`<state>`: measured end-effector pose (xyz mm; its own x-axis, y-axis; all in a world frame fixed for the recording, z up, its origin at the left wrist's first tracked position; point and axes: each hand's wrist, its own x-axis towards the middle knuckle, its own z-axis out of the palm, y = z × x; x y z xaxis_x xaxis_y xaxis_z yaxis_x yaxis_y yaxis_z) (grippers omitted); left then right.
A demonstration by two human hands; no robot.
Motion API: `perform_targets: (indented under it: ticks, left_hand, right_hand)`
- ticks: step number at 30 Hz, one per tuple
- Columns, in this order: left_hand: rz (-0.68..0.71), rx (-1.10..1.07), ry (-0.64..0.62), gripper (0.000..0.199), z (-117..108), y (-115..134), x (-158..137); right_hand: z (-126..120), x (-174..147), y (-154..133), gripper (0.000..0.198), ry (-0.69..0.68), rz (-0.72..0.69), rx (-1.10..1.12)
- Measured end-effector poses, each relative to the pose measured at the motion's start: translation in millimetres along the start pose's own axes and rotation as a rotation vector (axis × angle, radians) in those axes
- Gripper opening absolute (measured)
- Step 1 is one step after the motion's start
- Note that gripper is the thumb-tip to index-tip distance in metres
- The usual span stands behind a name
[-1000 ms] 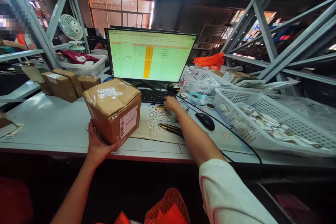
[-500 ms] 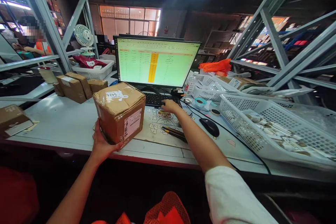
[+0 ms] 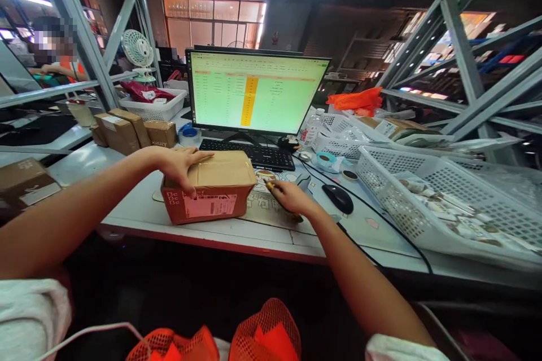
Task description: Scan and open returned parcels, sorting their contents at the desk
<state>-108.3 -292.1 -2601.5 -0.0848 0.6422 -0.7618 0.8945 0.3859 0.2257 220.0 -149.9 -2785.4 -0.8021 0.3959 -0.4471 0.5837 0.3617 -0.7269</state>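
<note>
A taped cardboard box lies on the desk near its front edge, with a printed shipping label on the side facing me. My left hand grips its upper left part, fingers over the top and thumb down the front. To the right of the box, my right hand is closed around a slim black-and-yellow utility knife, mostly hidden by the fingers. The knife's tip points toward the box and stays apart from it. Under both is a desk mat with cartoon drawings.
Behind the box stand a keyboard and a monitor. A black mouse and its cable lie to the right, beside white baskets. Small cartons sit at the left, and another person is beyond the metal frame.
The box has been turned over, its label side now facing me. My left hand moved from its lower side to its top. My right hand came back from the keyboard and picked up the utility knife.
</note>
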Motion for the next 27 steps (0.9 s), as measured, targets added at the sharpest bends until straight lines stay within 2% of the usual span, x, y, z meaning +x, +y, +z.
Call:
perform_targets:
  ticks: [2,4,6,8,10,11,14,16,19,22,27]
  left_hand:
    - [-0.002,0.001,-0.034,0.151,0,3,5]
    - [0.024,-0.083,0.005,0.144,5,-5,2]
    - [0.033,-0.233,0.169,0.124,16,-18,-6]
    - [-0.025,-0.401,0.445,0.100,35,-30,-12]
    - [-0.114,-0.625,0.696,0.086,58,-37,-14]
    - [-0.146,-0.779,0.763,0.082,71,-39,-12]
    - [-0.128,-1.272,0.811,0.077,103,-38,-1]
    - [-0.063,-1.451,0.842,0.072,113,-37,8]
    - [-0.002,-1.520,0.875,0.062,111,-38,21]
    - [0.018,-1.545,0.824,0.060,101,-44,32]
    - [0.057,-1.572,0.794,0.058,100,-51,40]
  right_hand:
    - [-7,7,-7,0.030,0.014,0.078,0.367]
    - [-13,15,-16,0.028,-0.005,0.142,0.699]
    - [-19,23,-27,0.021,-0.043,0.145,0.869]
    - [-24,34,-37,0.017,-0.116,0.110,0.886]
    - [-29,45,-47,0.019,-0.162,0.052,0.770]
    - [-31,50,-51,0.021,-0.148,-0.002,0.657]
    - [-32,57,-60,0.032,0.011,-0.194,0.243]
    - [-28,56,-64,0.044,0.084,-0.243,0.067]
    - [-22,48,-65,0.060,0.082,-0.187,-0.040]
    - [-18,39,-63,0.070,0.074,-0.155,-0.122]
    - [-17,29,-67,0.067,0.038,-0.113,-0.216]
